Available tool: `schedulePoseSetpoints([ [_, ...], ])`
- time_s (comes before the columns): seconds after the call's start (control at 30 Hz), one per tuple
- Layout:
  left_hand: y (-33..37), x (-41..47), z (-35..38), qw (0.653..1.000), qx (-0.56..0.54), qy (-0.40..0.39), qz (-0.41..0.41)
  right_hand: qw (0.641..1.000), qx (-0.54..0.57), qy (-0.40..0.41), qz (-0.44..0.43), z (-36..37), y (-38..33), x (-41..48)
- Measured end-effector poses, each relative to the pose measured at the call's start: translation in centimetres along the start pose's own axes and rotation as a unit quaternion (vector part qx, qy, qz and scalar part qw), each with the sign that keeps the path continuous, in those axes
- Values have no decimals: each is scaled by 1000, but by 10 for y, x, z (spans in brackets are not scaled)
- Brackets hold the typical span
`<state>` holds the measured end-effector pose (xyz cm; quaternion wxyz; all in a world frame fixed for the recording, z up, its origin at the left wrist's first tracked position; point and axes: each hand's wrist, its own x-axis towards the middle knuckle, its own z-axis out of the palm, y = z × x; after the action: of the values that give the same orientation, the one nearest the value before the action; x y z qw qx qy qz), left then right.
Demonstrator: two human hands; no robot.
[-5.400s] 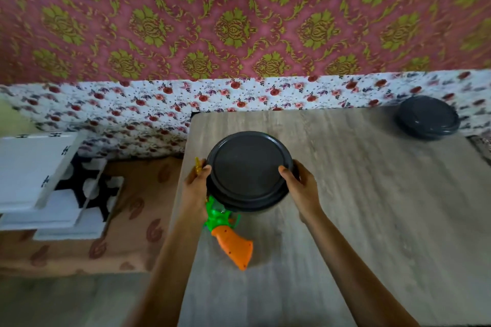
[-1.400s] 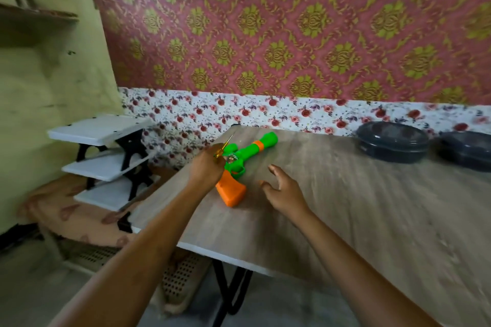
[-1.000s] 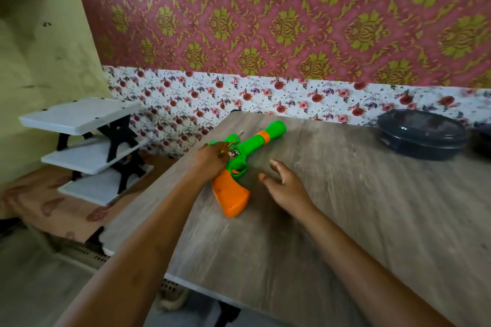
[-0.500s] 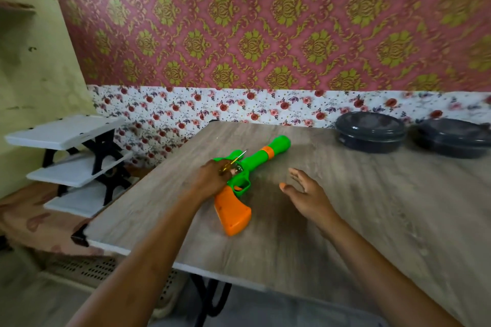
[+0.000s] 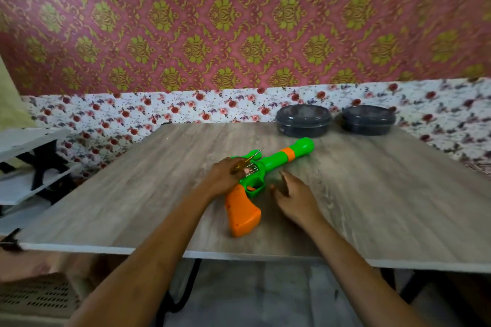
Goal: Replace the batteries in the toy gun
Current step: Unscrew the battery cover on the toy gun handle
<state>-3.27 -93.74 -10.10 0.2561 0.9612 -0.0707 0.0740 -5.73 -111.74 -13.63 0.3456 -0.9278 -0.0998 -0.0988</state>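
Toy gun (image 5: 275, 159) lies flat on the table (image 5: 377, 199), orange grip toward the person, green barrel pointing away and right toward two dark lidded containers (image 5: 303, 120) (image 5: 368, 119) at the back edge.

Change: a few seconds back both hands held one of those containers right over the gun. Now it's parked at the back beside the other one, and the gun is uncovered and in reach. In the last second the gun itself hasn't shifted on the table; mostly the head camera swings.

Left hand (image 5: 225, 175) rests on the rear of the gun's body, fingers curled round a small yellow-handled screwdriver (image 5: 248, 159); the thin shaft pokes out past the fingers, pointing away, tip not on any screw that I can see.

Right hand (image 5: 295, 200) is just beside the trigger guard, fingers loose and spread, holding nothing. Touching the gun or not: can't tell.

Meaning for the task: the clearing away looks done and the actual battery job is about to start. Battery cover not visible from this side, no batteries in view. Likely next: right hand steadies or flips the gun so the screwdriver can reach the cover screw.
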Motion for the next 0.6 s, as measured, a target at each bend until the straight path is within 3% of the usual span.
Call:
schedulePoseSetpoints([
  [0.2, 23, 15, 19, 999, -31, 4, 36, 1000, 5, 5, 22, 5, 0, 8],
  [0.33, 23, 17, 17, 997, -23, 47, 56, 998, -62, -17, 22, 6, -5, 6],
  [0.47, 7, 8, 7, 985, -42, 154, -61, 996, -83, -15, 24, 8, -7, 7],
  [0.53, 1, 0, 4, 982, -36, 148, -109, 996, -88, -21, 28, 8, -8, 6],
  [0.6, -1, -6, 6, 979, -102, 110, -137, 995, -85, -25, 37, 7, -8, 6],
])
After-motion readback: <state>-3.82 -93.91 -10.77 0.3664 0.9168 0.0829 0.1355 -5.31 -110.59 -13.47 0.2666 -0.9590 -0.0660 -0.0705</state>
